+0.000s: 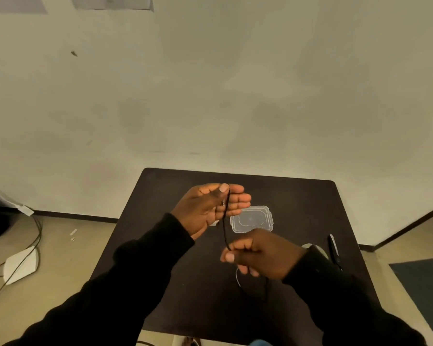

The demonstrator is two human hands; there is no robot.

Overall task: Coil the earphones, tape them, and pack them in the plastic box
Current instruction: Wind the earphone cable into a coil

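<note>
Plain off-white wall [235, 83] and pale floor [68, 248] surround a dark, matte, round-cornered bench [298, 208], over which both hands work. At the left hand [205, 208], raised palm-up with fingers straight and together, the grip is a thumb pressed against the forefinger, pinning the thin black earphone cord [225, 226] near the fingertips. From that pinch the cord runs taut down to the right hand [258, 255], whose grip is a closed fist with thumb and forefinger nipping the cord; the slack hangs below the fist in a loose loop toward the bench. Both arms wear black sleeves [135, 275].

Just beyond the right hand, beside the left palm, a clear, shallow, rectangular plastic box [251, 219] with clipped corners lies flat on the bench. Right of the right wrist lies a slim dark tool with a glossy edge [333, 248]; what it is I cannot tell. Far left of the hands, a white flat object [21, 264] and dark cables [36, 236] lie on the floor.
</note>
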